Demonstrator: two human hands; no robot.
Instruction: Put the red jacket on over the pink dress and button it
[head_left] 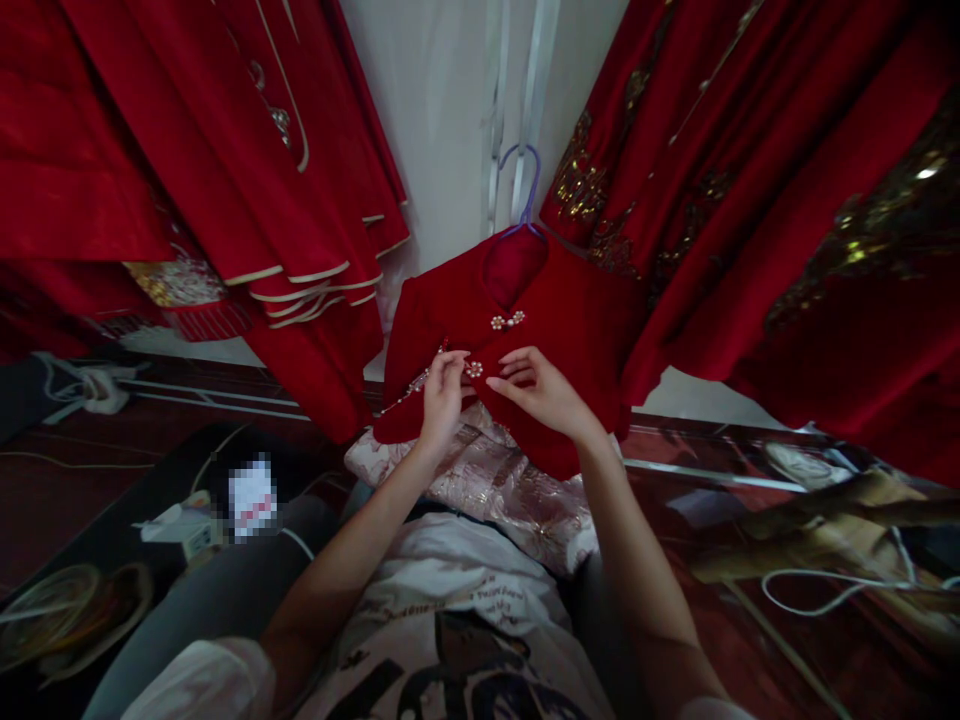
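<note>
A small red velvet jacket [570, 310] hangs on a purple hanger [525, 170] in front of me, over a pale pink brocade skirt [510, 490]. My left hand [442, 395] pinches the jacket's front flap beside a pearl flower button [474, 369]. My right hand [540, 390] grips the other flap edge just right of that button, fingers curled on the cloth. A second pearl clasp [508, 320] sits fastened higher up, near the collar. A beaded tassel [409, 388] dangles left of my left hand.
Long red gowns with pale trim [247, 150] hang at the left, and gold-embroidered red gowns [787, 200] at the right. A white wall [442, 100] lies behind. A power strip and cables [187, 525] lie on the dark floor at lower left, a white cord [825, 600] at lower right.
</note>
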